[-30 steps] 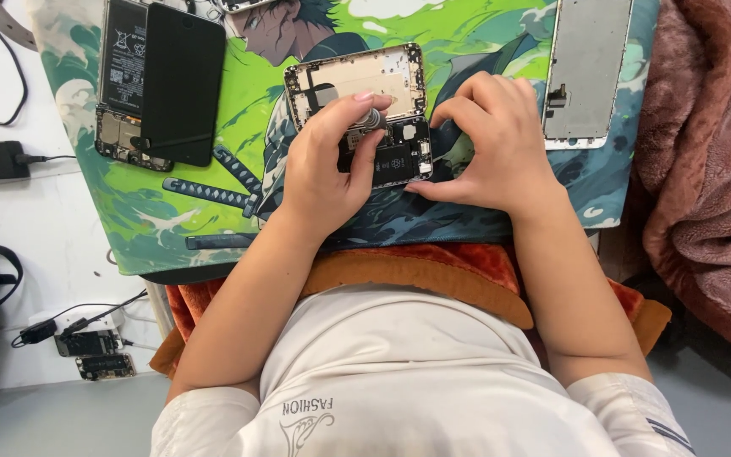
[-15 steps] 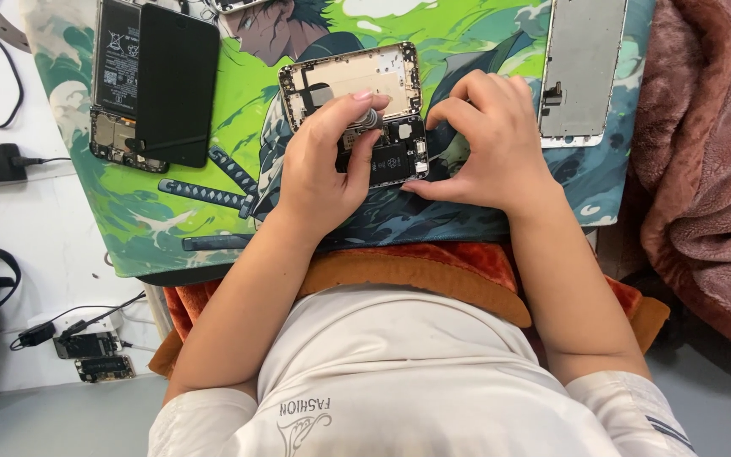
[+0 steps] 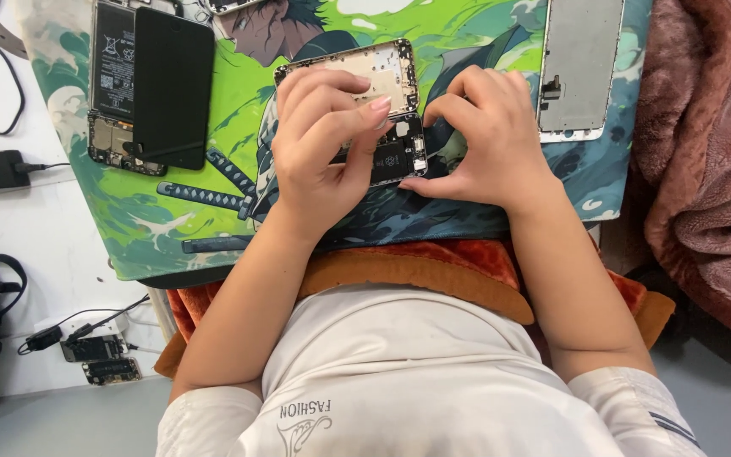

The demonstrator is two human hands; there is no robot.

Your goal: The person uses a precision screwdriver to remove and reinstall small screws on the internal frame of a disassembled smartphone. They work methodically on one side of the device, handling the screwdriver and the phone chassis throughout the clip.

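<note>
Bracing opened phone chassis (image 3: 382,110) flat on green illustrated mat (image 3: 213,220) for stability. Left hand (image 3: 319,148) fingers pinching chassis upper edge; right hand (image 3: 484,140) fingers curled, pressing beside lower circuit section.

Opened gold metal phone housing (image 3: 374,80), back shell facing up, dark circuit boards exposed at its near end, lying flat, partly under the left fingers (image 3: 332,101), just left of the right fingers (image 3: 467,93)

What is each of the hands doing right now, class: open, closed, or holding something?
Left hand: closed on the opened phone chassis, gripping it.
Right hand: fingers curled at the chassis edge; grip cannot be told.
</note>
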